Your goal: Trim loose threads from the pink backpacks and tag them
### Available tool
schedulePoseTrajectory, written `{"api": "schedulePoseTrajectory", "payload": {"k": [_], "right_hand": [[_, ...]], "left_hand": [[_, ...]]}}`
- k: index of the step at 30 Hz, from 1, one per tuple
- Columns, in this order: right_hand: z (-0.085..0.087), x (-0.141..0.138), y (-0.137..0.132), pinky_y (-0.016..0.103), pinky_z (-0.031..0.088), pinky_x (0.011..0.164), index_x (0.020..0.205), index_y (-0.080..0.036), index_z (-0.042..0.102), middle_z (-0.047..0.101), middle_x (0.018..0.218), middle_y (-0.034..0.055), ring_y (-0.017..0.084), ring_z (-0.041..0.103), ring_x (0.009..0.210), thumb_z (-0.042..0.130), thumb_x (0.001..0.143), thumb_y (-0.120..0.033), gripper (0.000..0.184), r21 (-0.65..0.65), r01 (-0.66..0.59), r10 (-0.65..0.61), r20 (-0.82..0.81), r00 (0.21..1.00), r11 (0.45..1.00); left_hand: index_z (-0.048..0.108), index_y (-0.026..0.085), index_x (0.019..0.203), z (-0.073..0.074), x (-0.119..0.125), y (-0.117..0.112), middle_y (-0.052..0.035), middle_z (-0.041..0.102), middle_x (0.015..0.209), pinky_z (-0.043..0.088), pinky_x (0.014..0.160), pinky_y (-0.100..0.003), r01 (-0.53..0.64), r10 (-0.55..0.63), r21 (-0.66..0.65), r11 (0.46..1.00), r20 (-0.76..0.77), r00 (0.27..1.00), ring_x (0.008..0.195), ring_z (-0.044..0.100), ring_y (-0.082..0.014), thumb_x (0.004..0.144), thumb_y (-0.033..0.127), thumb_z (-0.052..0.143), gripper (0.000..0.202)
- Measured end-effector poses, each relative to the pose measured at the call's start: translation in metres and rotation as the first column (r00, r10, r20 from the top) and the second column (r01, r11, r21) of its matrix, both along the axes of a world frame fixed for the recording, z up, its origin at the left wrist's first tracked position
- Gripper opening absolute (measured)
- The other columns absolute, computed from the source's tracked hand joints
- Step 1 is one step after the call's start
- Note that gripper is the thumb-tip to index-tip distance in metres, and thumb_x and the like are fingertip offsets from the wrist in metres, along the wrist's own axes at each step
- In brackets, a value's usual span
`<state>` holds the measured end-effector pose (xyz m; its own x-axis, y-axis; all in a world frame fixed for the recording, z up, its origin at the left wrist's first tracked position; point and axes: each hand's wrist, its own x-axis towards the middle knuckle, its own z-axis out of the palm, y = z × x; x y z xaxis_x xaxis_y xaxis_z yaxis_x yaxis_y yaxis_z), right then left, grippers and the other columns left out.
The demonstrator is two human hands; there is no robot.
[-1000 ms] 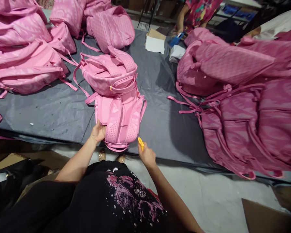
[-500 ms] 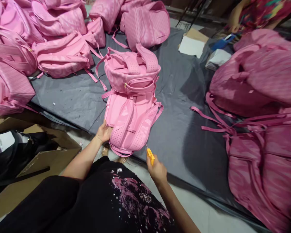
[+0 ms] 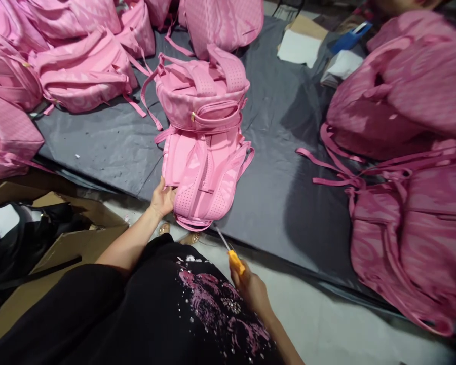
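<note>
A pink backpack [image 3: 222, 180] with dotted shoulder straps lies near the table's front edge, straps up. My left hand [image 3: 162, 198] grips its lower left side, with some fingers hidden behind the fabric. Yellow-handled thread snips [image 3: 236, 261] are held in my right hand [image 3: 254, 291], their thin metal blades pointing up and left. The blade tips are just below the bag's lower right end, apparently apart from it. A second part of the pink bag, with a small zipped pocket [image 3: 218, 112], stands up behind the strap panel.
Several pink backpacks [image 3: 85, 73] crowd the back left of the dark-covered table [image 3: 266, 203]. More pink bags [image 3: 433, 228] lie at the right. Paper [image 3: 298, 48] and a blue object [image 3: 352, 36] lie at the back. An open carton [image 3: 72, 248] stands lower left.
My right hand has drawn the snips down, away from the bag's lower right edge, and their blades now show more fully. My left hand keeps its hold. The view has shifted slightly.
</note>
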<state>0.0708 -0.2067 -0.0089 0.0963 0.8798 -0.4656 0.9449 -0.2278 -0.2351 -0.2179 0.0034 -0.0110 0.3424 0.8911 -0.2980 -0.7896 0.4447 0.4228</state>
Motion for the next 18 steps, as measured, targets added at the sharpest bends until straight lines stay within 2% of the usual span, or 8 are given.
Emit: {"api": "schedulePoseTrajectory", "payload": {"k": [5,6,8,9,11,13,14,18], "right_hand": [[0.010,-0.055,0.005,0.023,0.035,0.058,0.116,-0.020,0.059,0.075,0.083,0.0071,0.020,0.071,0.075,0.036,0.101,-0.034,0.031,-0.059,-0.052,0.058,0.106,0.993,0.997],[0.011,-0.064,0.010,0.023,0.036,0.059,0.116,-0.019,0.059,0.075,0.084,0.0078,0.020,0.071,0.076,0.036,0.101,-0.035,0.031,-0.061,-0.034,0.042,0.133,0.990,0.998],[0.010,-0.077,0.017,0.023,0.039,0.062,0.119,-0.019,0.058,0.075,0.087,0.0083,0.020,0.072,0.081,0.036,0.101,-0.036,0.033,-0.083,0.018,-0.007,0.138,0.990,0.996],[0.008,-0.082,0.020,0.024,0.040,0.064,0.121,-0.019,0.058,0.075,0.089,0.0083,0.021,0.072,0.084,0.036,0.101,-0.037,0.034,-0.107,0.041,-0.029,0.110,0.994,0.993],[0.005,-0.091,0.025,0.025,0.043,0.069,0.124,-0.019,0.058,0.075,0.096,0.0092,0.022,0.071,0.092,0.037,0.100,-0.037,0.036,-0.151,0.064,-0.061,0.021,0.998,0.986],[0.003,-0.099,0.029,0.026,0.045,0.074,0.126,-0.019,0.058,0.074,0.103,0.0105,0.023,0.070,0.099,0.037,0.099,-0.036,0.038,-0.155,0.061,-0.071,-0.057,0.996,0.986],[0.003,-0.103,0.030,0.028,0.046,0.075,0.125,-0.018,0.058,0.073,0.105,0.0113,0.024,0.069,0.101,0.037,0.099,-0.037,0.038,-0.143,0.064,-0.074,-0.066,0.995,0.988],[0.002,-0.117,0.026,0.031,0.047,0.074,0.121,-0.016,0.058,0.074,0.100,0.0138,0.027,0.071,0.096,0.031,0.101,-0.035,0.039,-0.124,0.179,-0.174,0.050,0.984,0.976]], "left_hand": [[0.057,0.010,0.117,0.007,-0.005,0.000,-0.0180,0.069,0.109,0.049,0.097,-0.050,0.125,-0.119,-0.009,0.992,-0.370,0.921,0.113,0.063,-0.0318,0.085,0.062,0.050,0.062],[0.057,0.010,0.119,0.010,-0.006,-0.007,-0.0185,0.067,0.111,0.049,0.098,-0.051,0.127,-0.106,0.003,0.992,-0.534,0.839,0.114,0.062,-0.0324,0.084,0.060,0.050,0.061],[0.053,0.012,0.127,0.014,-0.005,-0.028,-0.0192,0.063,0.122,0.045,0.102,-0.053,0.115,0.073,0.157,0.981,-0.844,0.532,0.122,0.056,-0.0330,0.083,0.051,0.054,0.059],[0.049,0.014,0.133,0.013,-0.002,-0.041,-0.0192,0.058,0.131,0.041,0.107,-0.054,0.157,0.232,0.296,0.942,-0.915,0.331,0.128,0.051,-0.0328,0.082,0.044,0.058,0.059],[0.041,0.017,0.144,0.005,0.009,-0.062,-0.0186,0.040,0.151,0.029,0.115,-0.056,0.485,0.544,0.502,0.716,-0.837,0.063,0.143,0.031,-0.0337,0.081,0.029,0.059,0.066],[0.036,0.021,0.149,-0.010,0.027,-0.069,-0.0161,0.027,0.159,0.020,0.118,-0.057,0.789,0.687,0.426,0.442,-0.727,0.008,0.149,0.017,-0.0349,0.078,0.014,0.055,0.074],[0.037,0.021,0.150,-0.017,0.036,-0.067,-0.0159,0.025,0.160,0.018,0.119,-0.057,0.868,0.714,0.343,0.360,-0.700,-0.019,0.149,0.015,-0.0355,0.077,0.009,0.051,0.075],[0.038,0.016,0.150,-0.034,0.067,-0.036,-0.0219,0.045,0.147,0.025,0.113,-0.056,0.937,0.762,0.111,0.332,-0.617,-0.197,0.142,0.036,-0.0361,0.081,0.002,0.041,0.070]]}}
